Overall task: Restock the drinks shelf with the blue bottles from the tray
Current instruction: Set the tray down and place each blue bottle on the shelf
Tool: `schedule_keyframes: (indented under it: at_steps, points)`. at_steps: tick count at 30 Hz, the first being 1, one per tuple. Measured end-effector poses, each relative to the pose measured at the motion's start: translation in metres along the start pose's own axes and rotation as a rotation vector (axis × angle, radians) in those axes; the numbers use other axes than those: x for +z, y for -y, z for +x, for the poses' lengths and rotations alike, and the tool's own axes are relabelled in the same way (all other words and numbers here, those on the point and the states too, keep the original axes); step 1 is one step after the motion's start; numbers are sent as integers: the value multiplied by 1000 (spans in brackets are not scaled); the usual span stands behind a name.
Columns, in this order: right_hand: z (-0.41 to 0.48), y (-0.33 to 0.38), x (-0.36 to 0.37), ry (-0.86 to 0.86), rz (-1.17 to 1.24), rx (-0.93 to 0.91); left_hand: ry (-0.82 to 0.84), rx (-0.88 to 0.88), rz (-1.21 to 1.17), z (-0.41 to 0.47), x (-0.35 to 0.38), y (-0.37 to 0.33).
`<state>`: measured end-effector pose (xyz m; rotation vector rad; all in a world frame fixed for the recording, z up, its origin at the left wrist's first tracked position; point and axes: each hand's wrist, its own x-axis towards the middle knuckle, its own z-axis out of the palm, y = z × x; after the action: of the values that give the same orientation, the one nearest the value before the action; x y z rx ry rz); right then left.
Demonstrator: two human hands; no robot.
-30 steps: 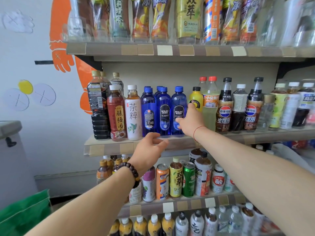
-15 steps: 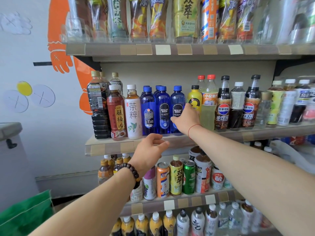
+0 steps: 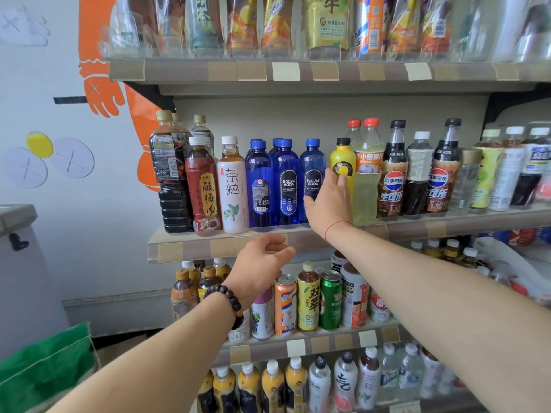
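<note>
Right hand (image 3: 328,201) is up at the middle shelf (image 3: 226,244) in the centre of the frame, palm pressed to the right flank of the rightmost blue bottle (image 3: 312,177), thumb across its lower front, fingertips squeezed into the gap against the yellow bottle (image 3: 343,166) beside it. It's cupping that bottle, though whether the fingers close fully round the back, I cannot tell from here. The other blue bottles (image 3: 284,181) stand upright in a tight cluster just to its left, more blue caps showing behind them, and a white tea bottle (image 3: 233,186) and a red one (image 3: 203,189) hem them in further left. On the right past the yellow bottle come a pale lemon drink (image 3: 368,174) and dark cola bottles (image 3: 394,174), packed close. Left hand (image 3: 262,266), beaded bracelet (image 3: 228,302) on the wrist, hangs loose and empty just below the shelf's front lip, fingers half curled, touching nothing, in front of the cans (image 3: 329,299) on the shelf below. A green bag (image 3: 44,368) sits at the lower left. No tray in sight. Compared with a second ago, the right hand has slid lower and further round the bottle's side; the left has barely shifted.
</note>
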<state>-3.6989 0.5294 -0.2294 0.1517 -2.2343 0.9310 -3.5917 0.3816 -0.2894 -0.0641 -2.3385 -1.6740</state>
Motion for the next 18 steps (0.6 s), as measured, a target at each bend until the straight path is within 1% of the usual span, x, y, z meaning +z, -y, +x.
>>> schedule_keyframes:
  at_steps: [10,15,18]
  points:
    - [-5,-9,2,33,-62,-45,-7,0,-1,-3,5,5]
    - [-9,-11,-5,39,-10,-43,-1,14,-21,-9,7,1]
    - [-20,-12,-16,41,22,-38,-32,34,-36,-13,6,-1]
